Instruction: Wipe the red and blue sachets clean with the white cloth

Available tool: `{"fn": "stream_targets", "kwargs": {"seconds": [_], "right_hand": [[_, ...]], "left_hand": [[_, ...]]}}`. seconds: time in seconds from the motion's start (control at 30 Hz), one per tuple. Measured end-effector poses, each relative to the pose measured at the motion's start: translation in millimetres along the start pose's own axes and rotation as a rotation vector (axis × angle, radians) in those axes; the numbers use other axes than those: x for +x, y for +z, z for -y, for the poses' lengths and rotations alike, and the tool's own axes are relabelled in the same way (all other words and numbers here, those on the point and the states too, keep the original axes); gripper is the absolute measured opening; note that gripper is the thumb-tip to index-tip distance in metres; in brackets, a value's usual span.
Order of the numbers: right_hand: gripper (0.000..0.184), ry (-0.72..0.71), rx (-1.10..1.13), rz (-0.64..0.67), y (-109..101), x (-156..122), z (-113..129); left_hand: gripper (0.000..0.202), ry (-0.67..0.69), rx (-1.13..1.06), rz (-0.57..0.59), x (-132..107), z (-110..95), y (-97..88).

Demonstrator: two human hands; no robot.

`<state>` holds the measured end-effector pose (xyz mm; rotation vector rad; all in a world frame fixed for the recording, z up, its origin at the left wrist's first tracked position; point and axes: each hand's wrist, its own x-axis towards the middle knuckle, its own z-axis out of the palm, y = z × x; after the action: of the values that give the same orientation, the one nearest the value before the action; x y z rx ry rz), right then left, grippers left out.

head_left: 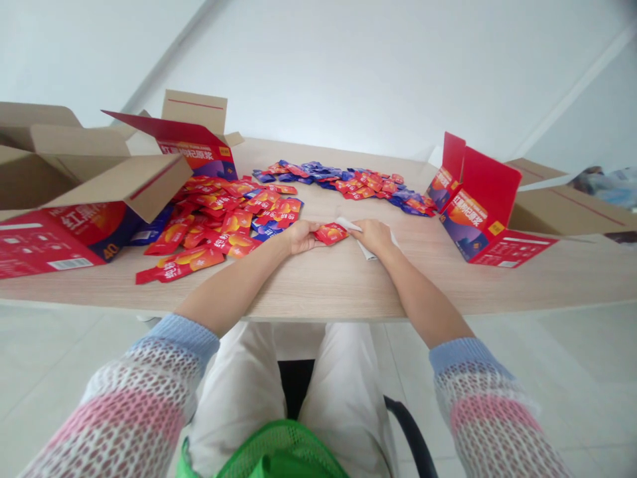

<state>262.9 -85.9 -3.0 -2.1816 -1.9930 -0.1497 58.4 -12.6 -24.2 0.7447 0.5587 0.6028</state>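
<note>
Over the middle of the table, my left hand [300,238] grips the left end of a small red sachet [331,233] with a yellow-orange fruit picture. My right hand [374,236] is closed on a white cloth or tissue [367,251], which touches the sachet's right end and hangs down to the table. Just left of my left hand lies a heap of red sachets [219,219], with a few purple-blue ones among them. Behind both hands runs a row of purple-blue sachets [318,172] mixed with red sachets [365,184].
Open red cardboard boxes stand on the wooden table [318,292]: a near-left box [50,242], a back-left box [199,149] and a right box [472,226], their flaps spread outward. A white wall [378,73] rises behind. Green mesh [279,451] lies over my lap.
</note>
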Motion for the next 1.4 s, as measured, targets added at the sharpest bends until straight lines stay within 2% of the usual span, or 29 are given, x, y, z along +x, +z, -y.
{"fn": "stream_targets", "kwargs": {"seconds": [0.17,0.27,0.33,0.4,0.5,0.57,0.63,0.7,0.8,0.9,1.07,1.1,1.17,1.3,1.4], "right_hand": [[0.042,-0.076,0.135,-0.254,-12,-7,-1],[0.046,-0.111,0.224,-0.314,-17,-10,7],[0.047,-0.165,0.252,-0.278,-16,-13,16],[0.046,-0.281,0.271,-0.189,-9,-14,26],[0.044,-0.487,0.335,-0.056,6,-13,37],[0.046,-0.531,0.396,-0.016,15,-8,39],[0.052,-0.480,0.411,-0.007,21,0,37],[0.055,-0.368,0.344,0.001,23,10,31],[0.055,-0.164,0.169,0.030,23,23,21],[0.054,-0.059,0.053,0.032,24,32,15],[0.051,0.063,-0.014,-0.013,29,37,17],[0.052,0.110,-0.020,-0.025,30,37,16],[0.050,0.206,-0.019,-0.052,30,39,14],[0.040,0.339,0.050,-0.075,28,38,-2],[0.038,0.416,0.137,-0.104,28,34,-22]], "left_hand": [[0.040,-0.032,-0.008,-0.111,0,-5,11.1],[0.042,-0.085,-0.021,-0.181,5,-9,14.5],[0.051,-0.100,-0.033,-0.157,7,-11,11.6],[0.056,-0.096,-0.037,-0.074,9,-11,5.6],[0.058,-0.089,-0.026,0.057,9,-8,-2.8],[0.057,-0.077,-0.019,0.082,9,-6,-4.6],[0.051,-0.041,-0.023,0.054,8,-5,-3.7],[0.043,-0.004,-0.029,0.025,6,-5,-1.9],[0.031,0.007,-0.030,0.084,1,-5,-0.7],[0.023,0.000,0.006,0.126,-4,-4,0.0],[0.032,0.032,0.092,0.047,-5,-2,5.5],[0.034,0.038,0.100,0.010,-5,-2,6.7],[0.035,0.086,0.103,-0.136,-2,-1,8.0],[0.037,0.296,0.093,-0.464,6,2,4.4],[0.026,0.473,0.173,-0.571,12,5,0.0]]}}
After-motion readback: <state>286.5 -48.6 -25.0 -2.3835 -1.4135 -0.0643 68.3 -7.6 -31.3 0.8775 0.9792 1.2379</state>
